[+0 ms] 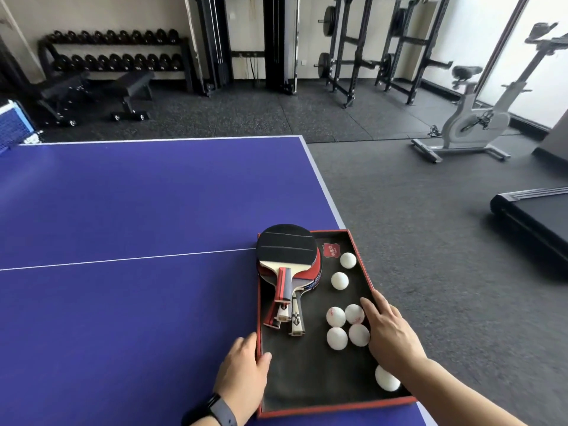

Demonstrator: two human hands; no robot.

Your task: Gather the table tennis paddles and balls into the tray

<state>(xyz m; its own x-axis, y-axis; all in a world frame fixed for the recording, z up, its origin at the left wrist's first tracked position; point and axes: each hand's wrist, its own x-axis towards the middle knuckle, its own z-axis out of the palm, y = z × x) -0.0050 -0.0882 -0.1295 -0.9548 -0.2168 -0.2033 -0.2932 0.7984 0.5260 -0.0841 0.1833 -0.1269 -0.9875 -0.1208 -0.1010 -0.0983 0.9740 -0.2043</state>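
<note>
We see the tray (362, 265) sitting at the near right corner of the surface (123, 210), its right wall along the surface's edge. In its left half lies a stack of paddles (289, 259), heads toward the far end and handles pointing back at us. To their right in the tray lie seven balls (336, 316): two farther off, four clustered mid-tray, one in the near right corner. Our left hand (242, 370) rests on the tray's left wall; our right hand (388, 330) lies over its right wall, touching the cluster.
</note>
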